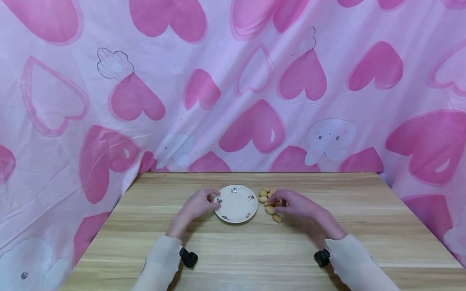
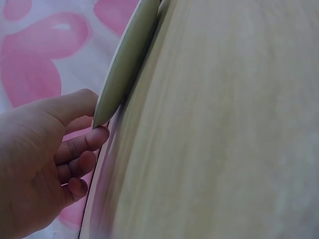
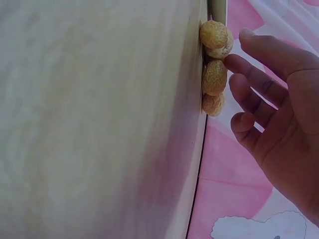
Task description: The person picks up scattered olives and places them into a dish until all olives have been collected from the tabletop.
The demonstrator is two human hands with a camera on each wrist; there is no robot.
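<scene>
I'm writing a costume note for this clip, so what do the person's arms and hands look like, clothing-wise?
Both the left hand and right hand are ungloved, with no rings visible. The left sleeve and right sleeve are plain, whitish and loose. Small black devices sit at both cuffs.

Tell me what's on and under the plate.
On the plate, only printed designs and the left hand's fingers at its rim. Under it, the table; whatever the plate covers is hidden.
</scene>
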